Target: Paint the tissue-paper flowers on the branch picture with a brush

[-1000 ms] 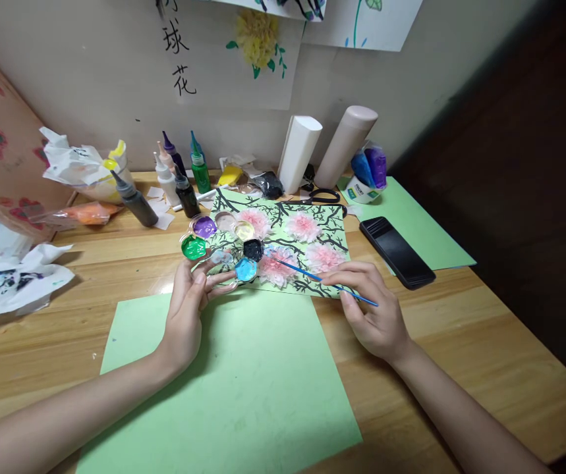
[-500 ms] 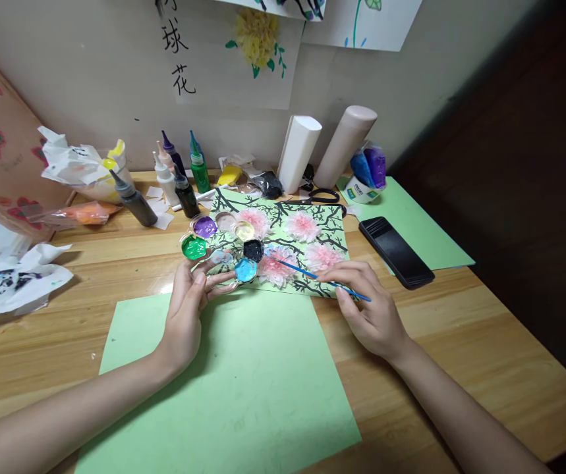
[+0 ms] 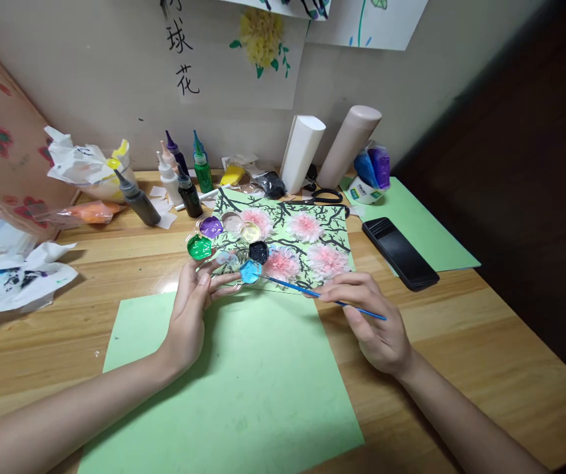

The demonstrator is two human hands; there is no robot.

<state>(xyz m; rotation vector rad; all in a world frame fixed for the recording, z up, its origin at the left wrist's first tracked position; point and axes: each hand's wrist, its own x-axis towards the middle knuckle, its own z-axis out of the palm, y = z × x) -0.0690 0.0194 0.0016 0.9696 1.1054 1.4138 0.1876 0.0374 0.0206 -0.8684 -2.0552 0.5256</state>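
My left hand holds up a clear flower-shaped paint palette, its fingers under and around the near edge. Purple, green, black, pale yellow and light blue paint fill its wells. Between the fingers of my right hand is a thin blue paintbrush, its tip at the edge of the light blue well. Behind the palette lies a green picture with black painted branches and pink paper flowers; the palette hides part of its left side. A plain green sheet lies below my hands.
Paint bottles stand at the back left, near a paint-stained tissue. A white bottle, a taller pinkish bottle and scissors are behind the picture. A black phone lies at the right.
The brush has moved down and toward me, its tip going from near the black well and a pink flower to the light blue well. My left hand keeps hold of the palette.
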